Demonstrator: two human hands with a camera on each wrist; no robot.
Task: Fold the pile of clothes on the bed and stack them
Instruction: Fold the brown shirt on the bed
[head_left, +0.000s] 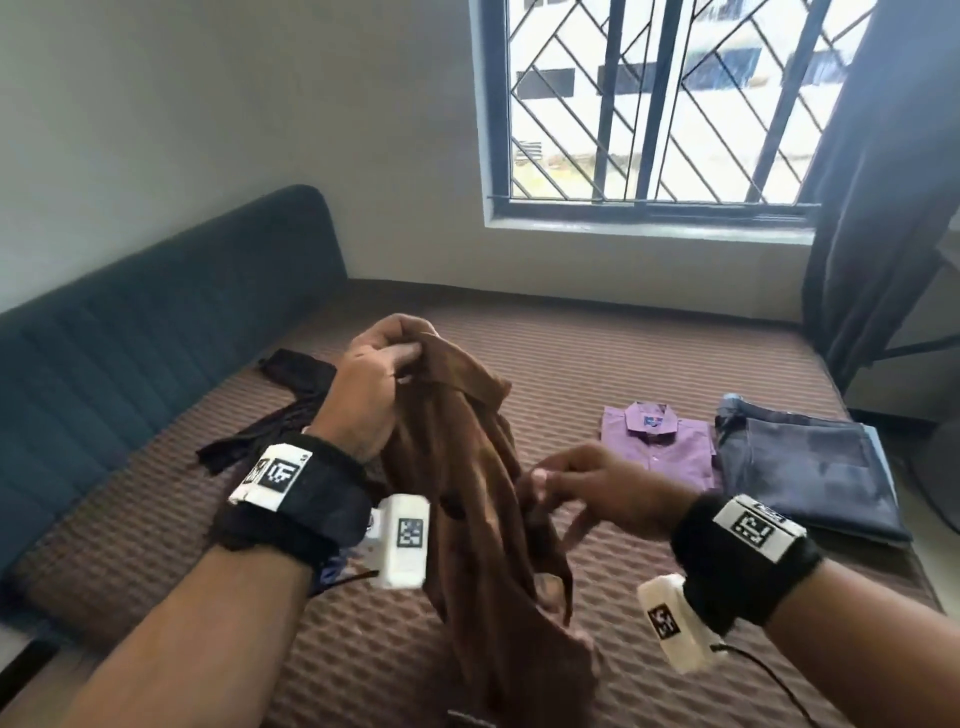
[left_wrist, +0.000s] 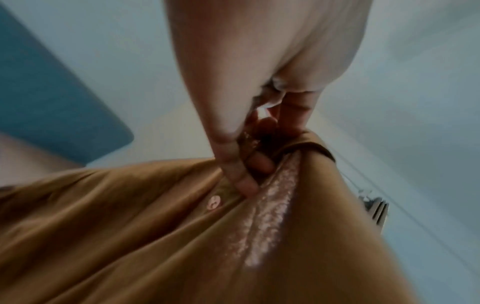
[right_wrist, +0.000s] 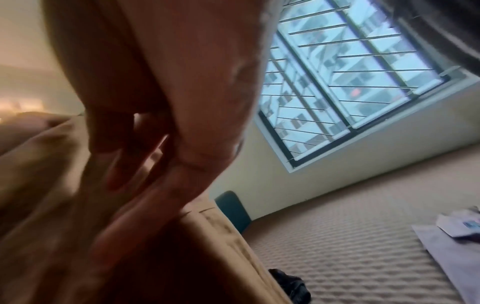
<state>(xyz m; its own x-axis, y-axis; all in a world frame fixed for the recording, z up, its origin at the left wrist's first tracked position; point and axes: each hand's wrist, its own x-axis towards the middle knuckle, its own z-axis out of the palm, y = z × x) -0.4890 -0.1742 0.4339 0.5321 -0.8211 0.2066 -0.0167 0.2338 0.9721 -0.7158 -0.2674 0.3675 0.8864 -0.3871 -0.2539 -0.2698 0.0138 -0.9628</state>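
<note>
A brown shirt (head_left: 467, 467) hangs above the bed (head_left: 623, 353). My left hand (head_left: 387, 358) grips its bunched top near the collar and holds it up. In the left wrist view my left hand (left_wrist: 254, 176) pinches the shirt (left_wrist: 130, 226) beside a pale button. My right hand (head_left: 545, 488) is lower and to the right, and its thumb and fingers pinch an edge of the shirt. The right wrist view is blurred, with my right hand (right_wrist: 135, 185) lying against the brown shirt (right_wrist: 228, 236). The shirt's lower part trails onto the bed in front of me.
A crumpled black garment (head_left: 291, 400) lies on the bed behind my left wrist. A folded purple shirt (head_left: 660, 441) and folded dark grey trousers (head_left: 810, 467) lie side by side at the right. A teal headboard (head_left: 156, 338) runs along the left, and a barred window (head_left: 649, 104) and dark curtain (head_left: 883, 208) stand behind.
</note>
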